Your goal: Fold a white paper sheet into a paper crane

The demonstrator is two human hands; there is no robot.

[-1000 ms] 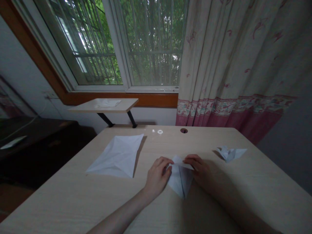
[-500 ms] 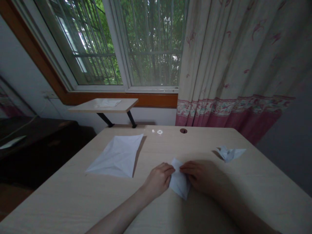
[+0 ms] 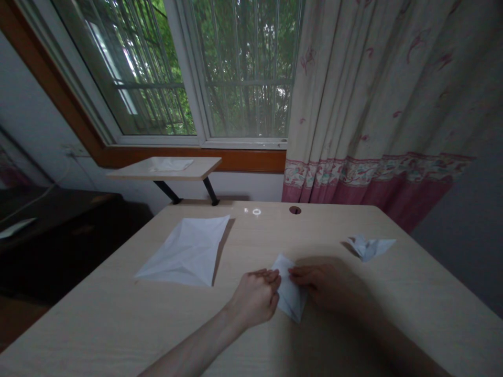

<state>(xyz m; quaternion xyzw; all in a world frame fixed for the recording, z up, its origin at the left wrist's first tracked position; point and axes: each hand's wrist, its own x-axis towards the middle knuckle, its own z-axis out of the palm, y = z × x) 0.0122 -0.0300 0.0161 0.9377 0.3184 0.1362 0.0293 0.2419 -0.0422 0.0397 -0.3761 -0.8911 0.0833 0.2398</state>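
Note:
A small piece of white folded paper (image 3: pixel 290 297), roughly diamond-shaped, lies on the desk in front of me with a crease near its lower end. My left hand (image 3: pixel 258 296) is closed at its left edge, fingers curled and knuckles turned up. On the opposite edge, my right hand (image 3: pixel 320 283) pinches the paper, its fingers pointing left; the thumb is partly hidden. A larger creased white sheet (image 3: pixel 188 252) lies unfolded to the left. Off to the right rests a folded paper bird (image 3: pixel 369 247) with pointed ends.
The light wooden desk (image 3: pixel 255 241) has a round cable hole (image 3: pixel 295 210) at its back edge. A small raised shelf (image 3: pixel 157 166) at the back left bears a crumpled white sheet (image 3: pixel 173 165). Behind stand a barred window (image 3: pixel 243 73) and a curtain (image 3: pixel 353 104).
My left hand has rolled over slightly, its fingers curling more at the paper's left edge. My right hand and the paper have barely moved. The view has shifted a little.

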